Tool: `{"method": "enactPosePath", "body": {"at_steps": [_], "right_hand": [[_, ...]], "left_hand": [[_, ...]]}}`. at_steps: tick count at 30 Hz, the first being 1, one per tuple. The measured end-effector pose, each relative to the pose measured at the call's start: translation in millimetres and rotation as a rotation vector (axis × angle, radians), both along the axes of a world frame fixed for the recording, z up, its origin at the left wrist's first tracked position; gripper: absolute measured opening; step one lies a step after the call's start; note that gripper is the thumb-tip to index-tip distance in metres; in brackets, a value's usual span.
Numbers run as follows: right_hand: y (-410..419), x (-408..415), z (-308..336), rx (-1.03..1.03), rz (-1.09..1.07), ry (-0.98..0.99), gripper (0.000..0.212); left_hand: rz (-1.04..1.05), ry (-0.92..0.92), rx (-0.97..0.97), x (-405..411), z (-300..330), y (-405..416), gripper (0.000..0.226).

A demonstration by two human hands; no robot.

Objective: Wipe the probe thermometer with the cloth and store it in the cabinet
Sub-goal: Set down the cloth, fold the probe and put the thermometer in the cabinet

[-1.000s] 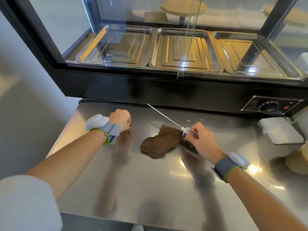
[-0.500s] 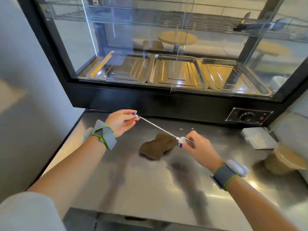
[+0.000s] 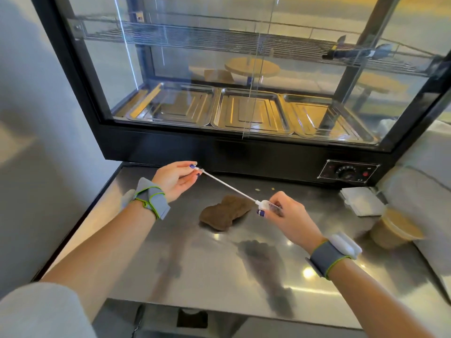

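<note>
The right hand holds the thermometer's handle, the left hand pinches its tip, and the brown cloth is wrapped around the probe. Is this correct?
Not quite. In the head view the cloth is not around the probe: it lies on the table below the thermometer. The rest is correct: the right hand holds the handle and the left hand pinches the tip.

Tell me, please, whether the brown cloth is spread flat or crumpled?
Crumpled: the brown cloth lies bunched in uneven folds on the steel counter, untouched beneath the thin metal probe thermometer.
</note>
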State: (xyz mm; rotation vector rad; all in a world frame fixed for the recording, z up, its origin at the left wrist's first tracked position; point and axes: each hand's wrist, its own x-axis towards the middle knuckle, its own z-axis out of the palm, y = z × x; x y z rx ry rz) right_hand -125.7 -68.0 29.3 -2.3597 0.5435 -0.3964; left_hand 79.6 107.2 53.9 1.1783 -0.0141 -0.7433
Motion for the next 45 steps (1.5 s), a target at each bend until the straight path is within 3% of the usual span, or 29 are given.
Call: {"method": "enactPosePath", "body": {"at_steps": [12,31,45], "right_hand": [[2.9,-4.9,2.2,-0.011,0.024,0.042,0.025],[-7.9,-12.5,7.9,-0.046,0.063,0.062,0.021],[-1.2,-11.1,0.9,-0.117,0.065,0.025,0.017]], "left_hand": [[-0.044,-0.048,0.038,-4.2,-0.7,3.8,0.029],[-0.367,-0.389,0.244,2.0,2.4,18.7,0.014],[-0.351,-0.413,0.319,-14.1,-8.6,17.3,0.017]]}}
